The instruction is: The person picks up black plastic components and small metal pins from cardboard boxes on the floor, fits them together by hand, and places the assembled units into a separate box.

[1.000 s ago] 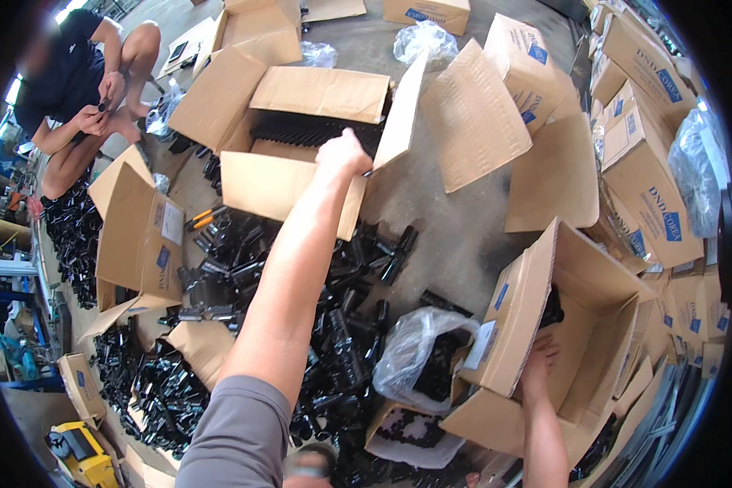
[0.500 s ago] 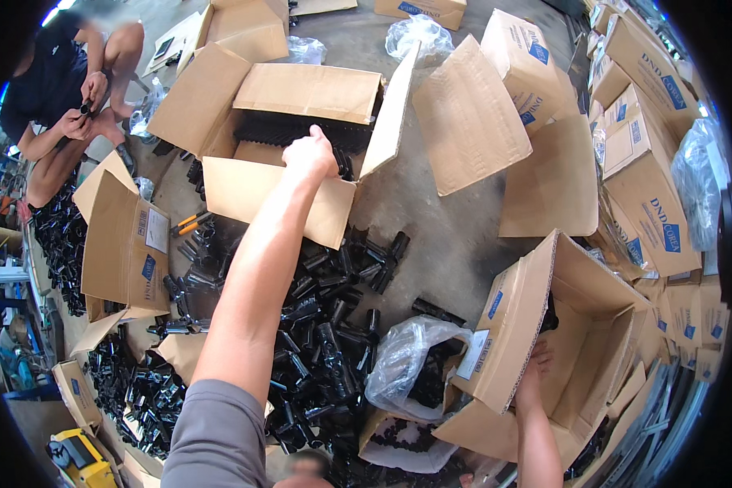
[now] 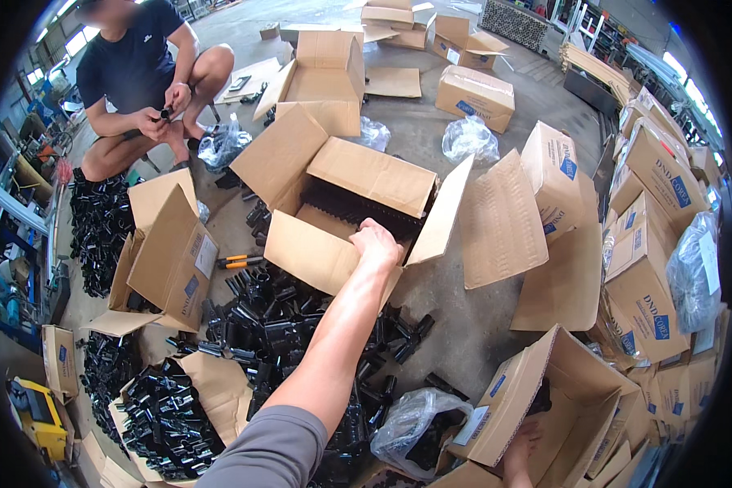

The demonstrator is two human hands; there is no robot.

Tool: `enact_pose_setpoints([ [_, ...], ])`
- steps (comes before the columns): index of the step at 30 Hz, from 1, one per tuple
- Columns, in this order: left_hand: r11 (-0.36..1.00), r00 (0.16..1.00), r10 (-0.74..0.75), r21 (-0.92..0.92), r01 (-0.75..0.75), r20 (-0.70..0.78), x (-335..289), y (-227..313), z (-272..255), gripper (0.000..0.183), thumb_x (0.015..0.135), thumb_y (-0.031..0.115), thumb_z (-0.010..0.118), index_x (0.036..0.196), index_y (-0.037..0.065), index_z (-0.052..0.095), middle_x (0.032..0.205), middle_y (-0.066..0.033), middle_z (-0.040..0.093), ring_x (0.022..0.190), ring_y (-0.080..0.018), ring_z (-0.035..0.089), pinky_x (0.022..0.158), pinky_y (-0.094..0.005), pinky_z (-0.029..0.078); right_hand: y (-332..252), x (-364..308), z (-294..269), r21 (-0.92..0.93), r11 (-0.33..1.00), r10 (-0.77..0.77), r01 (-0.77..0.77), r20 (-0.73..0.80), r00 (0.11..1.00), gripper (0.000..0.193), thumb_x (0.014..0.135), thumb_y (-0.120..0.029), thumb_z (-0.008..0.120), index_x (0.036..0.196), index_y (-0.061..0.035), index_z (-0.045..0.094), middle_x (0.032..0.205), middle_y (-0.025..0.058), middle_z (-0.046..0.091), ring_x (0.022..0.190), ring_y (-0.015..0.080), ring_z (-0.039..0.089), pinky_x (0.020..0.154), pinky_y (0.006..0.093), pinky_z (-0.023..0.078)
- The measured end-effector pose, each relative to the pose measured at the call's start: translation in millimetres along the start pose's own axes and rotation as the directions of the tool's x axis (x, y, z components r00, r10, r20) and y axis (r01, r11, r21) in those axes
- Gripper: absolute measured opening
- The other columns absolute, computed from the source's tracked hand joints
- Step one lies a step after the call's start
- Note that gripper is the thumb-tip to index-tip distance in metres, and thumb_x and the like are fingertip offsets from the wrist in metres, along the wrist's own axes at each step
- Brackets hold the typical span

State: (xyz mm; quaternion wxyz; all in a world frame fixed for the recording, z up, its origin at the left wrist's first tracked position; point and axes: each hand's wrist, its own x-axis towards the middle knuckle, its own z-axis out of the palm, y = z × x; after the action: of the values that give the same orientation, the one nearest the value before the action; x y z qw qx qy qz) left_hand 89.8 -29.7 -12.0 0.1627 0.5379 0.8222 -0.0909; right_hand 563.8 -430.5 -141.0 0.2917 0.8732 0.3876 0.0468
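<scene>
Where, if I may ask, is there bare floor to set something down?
Bare floor lies between the loose black parts and the brown cardboard panels, above the lower-right open box. Another patch lies beyond the middle open box, between two plastic bags. Black parts crowd around the left forearm.

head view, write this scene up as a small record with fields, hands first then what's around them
left hand: fingers curled, at the opening of the central open brown cardboard box; grip unclear
right hand: inside the lower-right open brown cardboard box; grip unclear
floor: heap of glossy black tubular parts, orange-handled tool beside it
bag: crumpled clear plastic bag, left of the lower-right box
co-worker: person in dark short-sleeved shirt, low at upper left, holding a small dark part
</scene>
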Motion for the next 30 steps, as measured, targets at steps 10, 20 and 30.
enact_pose_setpoints([
  [10,0.998,0.981,0.02,0.055,-0.031,0.195,8,21,5,0.104,0.081,0.057,0.078,0.153,0.008,0.021,0.137,-0.0162,0.065,0.125,-0.0316,0.065,0.109,-0.0589,0.041,-7,-18,-49,-0.033,0.995,0.096,-0.096,-0.004,0.995,0.064,0.101,-0.02,0.042,0.159,0.0011,0.026,0.156,0.0341,0.037,0.138,0.0465,0.049,0.109,0.0581,0.044],
  [20,0.998,0.986,0.046,0.03,-0.052,0.159,1,23,-1,0.1,0.075,0.04,0.082,0.154,0.009,0.03,0.138,-0.0165,0.064,0.128,-0.0333,0.063,0.109,-0.0571,0.043,-1,-29,-79,0.009,0.998,0.069,-0.07,0.085,0.994,0.061,0.102,-0.02,0.041,0.16,-0.0047,0.03,0.16,0.0319,0.031,0.145,0.0448,0.04,0.115,0.0573,0.037],
  [30,0.626,0.916,0.257,-0.775,0.086,0.309,18,-18,-41,0.086,0.068,0.038,0.089,0.136,0.008,0.045,0.094,-0.0092,0.066,0.069,-0.0207,0.057,0.062,-0.0382,0.045,-5,-38,-110,0.137,0.986,0.061,-0.09,0.203,0.977,0.085,0.094,-0.047,0.057,0.162,-0.0068,0.025,0.164,0.0277,0.025,0.15,0.0459,0.03,0.116,0.0599,0.033],
])
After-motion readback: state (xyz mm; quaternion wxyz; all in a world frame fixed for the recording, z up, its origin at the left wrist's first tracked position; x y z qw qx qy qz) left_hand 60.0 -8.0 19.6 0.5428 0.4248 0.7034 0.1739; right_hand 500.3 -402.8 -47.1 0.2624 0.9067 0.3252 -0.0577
